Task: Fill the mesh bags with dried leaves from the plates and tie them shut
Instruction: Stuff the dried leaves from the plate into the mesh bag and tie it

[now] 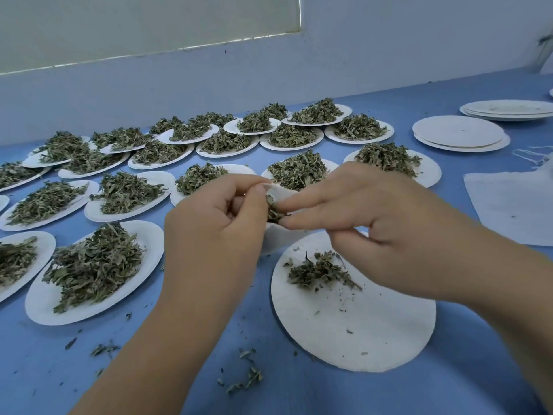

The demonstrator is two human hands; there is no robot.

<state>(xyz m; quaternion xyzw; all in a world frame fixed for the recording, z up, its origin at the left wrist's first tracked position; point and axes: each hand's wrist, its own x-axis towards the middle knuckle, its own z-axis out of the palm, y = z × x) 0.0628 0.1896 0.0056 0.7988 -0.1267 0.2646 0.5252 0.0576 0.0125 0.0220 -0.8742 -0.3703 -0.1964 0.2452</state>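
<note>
Head view, one frame.

- You held the mesh bag [279, 191] up between both hands, over the far edge of the near plate [359, 333].
- Your left hand [215, 223] had its fingers curled and pinched the bag's rim, which kept the mouth open.
- Your right hand [389, 223] had its fingertips closed on a tuft of dried leaves [273, 211] right at that mouth. I could not tell whether the tuft was already inside.

Progress (judged):
- The bag was mid-fill.
- The near plate carried only a remnant heap [320, 271] and crumbs, so most of that portion appeared to be off it.
- The bag was not yet tied, and I could not make out its drawstring.
- No tied bag showed anywhere.
- Many heaped plates [89, 265] were waiting across the blue table [45, 369], so the bulk of the job was left.
- Two stacks of empty plates [457, 131] sat far right. They were possibly from finished portions, but that is unconfirmed.
- White cloth [508, 205] lay flat to the right with loose strings [532, 157] beside it. These were likely spare bags.

Writing: there was none legible on the plates, the bag, the cloth or the table, and no brand marks were seen.
</note>
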